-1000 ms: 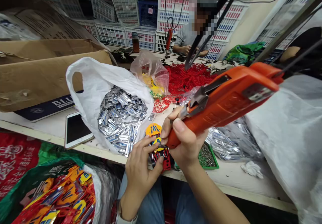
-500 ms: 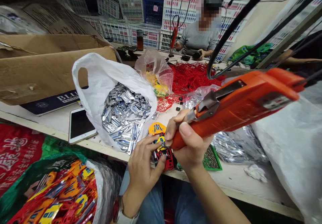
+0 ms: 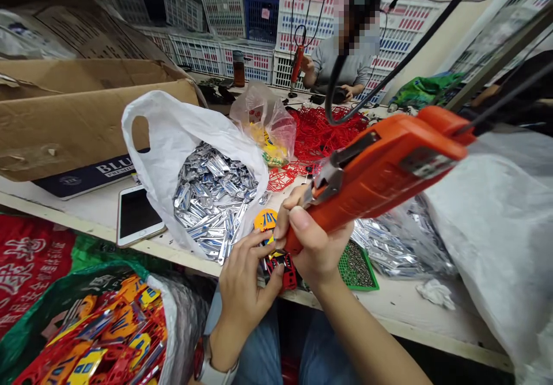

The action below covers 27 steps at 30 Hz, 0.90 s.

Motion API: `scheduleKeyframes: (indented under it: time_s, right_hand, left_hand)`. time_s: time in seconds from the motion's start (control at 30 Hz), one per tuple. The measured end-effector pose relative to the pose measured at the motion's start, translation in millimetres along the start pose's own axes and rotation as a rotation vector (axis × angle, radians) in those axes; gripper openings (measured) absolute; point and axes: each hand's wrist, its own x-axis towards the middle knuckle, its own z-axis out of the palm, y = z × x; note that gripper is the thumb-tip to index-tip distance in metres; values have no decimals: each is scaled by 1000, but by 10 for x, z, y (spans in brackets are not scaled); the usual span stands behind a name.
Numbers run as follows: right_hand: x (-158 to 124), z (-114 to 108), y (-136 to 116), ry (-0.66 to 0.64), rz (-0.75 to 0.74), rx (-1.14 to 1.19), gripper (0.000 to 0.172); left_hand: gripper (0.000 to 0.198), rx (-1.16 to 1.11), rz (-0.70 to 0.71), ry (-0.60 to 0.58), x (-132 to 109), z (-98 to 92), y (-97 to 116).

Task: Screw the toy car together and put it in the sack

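- Brown cardboard box sits open at the far left of the bench.
- Below the bench edge, a red and green woven sack holds a heap of red and yellow plastic parts.
- A white phone lies flat on the bench, just beside a white plastic bag full of silver metal strips.
- The left hand is curled tight around a small red and yellow plastic toy piece. The piece is held up at the bench's front edge, between both hands. Its long side points away from the person, with the round yellow end far and the red end near.
- The right hand is clenched around an orange electric screwdriver. The tool's long body slants up and to the right, and its thin tip comes down and left to the toy piece.
- Past the hands lies a pile of red plastic frames.
- A green tray of small screws sits just right of the right hand, and a big white plastic sack fills the far right.
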Motion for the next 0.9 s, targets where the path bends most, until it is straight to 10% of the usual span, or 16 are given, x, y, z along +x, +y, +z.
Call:
scheduleKeyframes:
  time_s: [0.23, 0.57, 0.77, 0.9]
  right_hand:
    - [-1, 69, 48, -293, 75, -58, 17]
    - [132, -619, -285, 303, -132, -265, 24]
    - [-33, -1255, -498, 302, -99, -645, 49]
    - [-256, -1363, -563, 344, -111, -756, 77]
  left_hand:
    - [29, 69, -12, 37, 3, 17, 10]
    - [36, -96, -94, -59, -2, -43, -7]
    - [93, -1, -264, -49, -4, 124, 203]
    - [87, -41, -326, -52, -32, 206, 203]
